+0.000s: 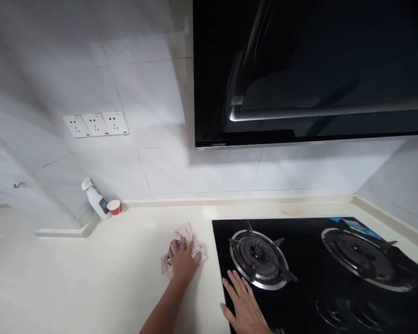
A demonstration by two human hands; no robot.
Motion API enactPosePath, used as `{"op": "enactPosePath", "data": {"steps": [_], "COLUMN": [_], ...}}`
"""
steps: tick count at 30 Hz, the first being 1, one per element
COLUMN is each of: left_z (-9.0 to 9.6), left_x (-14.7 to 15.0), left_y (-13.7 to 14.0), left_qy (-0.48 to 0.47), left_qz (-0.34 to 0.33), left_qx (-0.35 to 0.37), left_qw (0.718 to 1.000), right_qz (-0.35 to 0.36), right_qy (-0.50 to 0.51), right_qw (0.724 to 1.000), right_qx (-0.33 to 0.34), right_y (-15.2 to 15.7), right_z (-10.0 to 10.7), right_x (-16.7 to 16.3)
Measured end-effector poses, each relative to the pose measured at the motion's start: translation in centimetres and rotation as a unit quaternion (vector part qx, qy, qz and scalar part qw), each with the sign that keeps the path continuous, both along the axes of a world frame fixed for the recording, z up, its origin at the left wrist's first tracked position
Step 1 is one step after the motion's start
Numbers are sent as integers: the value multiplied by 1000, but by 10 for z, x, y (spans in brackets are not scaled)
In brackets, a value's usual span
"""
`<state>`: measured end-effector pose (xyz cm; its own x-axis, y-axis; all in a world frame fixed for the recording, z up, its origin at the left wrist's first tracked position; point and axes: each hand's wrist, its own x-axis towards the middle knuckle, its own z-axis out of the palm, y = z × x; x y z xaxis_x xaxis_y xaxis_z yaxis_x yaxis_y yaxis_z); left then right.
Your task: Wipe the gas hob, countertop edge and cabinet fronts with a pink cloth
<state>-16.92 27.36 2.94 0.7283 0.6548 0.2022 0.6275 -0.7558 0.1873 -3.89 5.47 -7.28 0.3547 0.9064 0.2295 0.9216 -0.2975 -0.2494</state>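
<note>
The left hand [184, 265] presses down on a crumpled pale pink cloth [188, 231], fingers parted and a little bent; whether they pinch a fold beneath, I cannot tell. The cloth lies on the cream countertop [121, 283], just left of the black glass gas hob [301, 243]. The right hand [246, 307] is empty and spread flat at the hob's left front edge, near the left burner [257, 253], seemingly as a brace. Wiping the strip of counter beside the hob looks to be the step in hand. The next stroke calls for even pressure with the cloth kept bunched under the palm. Farther out, a brownish stain [292, 212] marks the surface behind the hob, and a white spray bottle [98, 202] stands beside a red-and-white cup [114, 208] by the wall
</note>
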Motion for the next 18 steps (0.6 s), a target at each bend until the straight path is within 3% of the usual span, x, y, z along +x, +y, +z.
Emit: {"op": "enactPosePath", "data": {"steps": [5, 9, 12, 18], "left_z": [-26, -59, -71, -68], "left_x": [4, -36, -83, -184], "left_y": [-54, -84, -84, -48], "left_qy": [-26, -88, -92, -51], "left_qz": [-41, -73, -62, 20], "left_qx": [24, 89, 121, 161], "left_qw": [999, 989, 987, 985], "right_qz": [4, 15, 8, -1], "right_qy": [19, 37, 29, 0], "right_qw": [1000, 999, 1000, 1000], "right_qx": [5, -17, -9, 24], "right_y": [-1, -2, -3, -3], "right_z": [2, 3, 4, 2], "right_x": [0, 0, -1, -3]}}
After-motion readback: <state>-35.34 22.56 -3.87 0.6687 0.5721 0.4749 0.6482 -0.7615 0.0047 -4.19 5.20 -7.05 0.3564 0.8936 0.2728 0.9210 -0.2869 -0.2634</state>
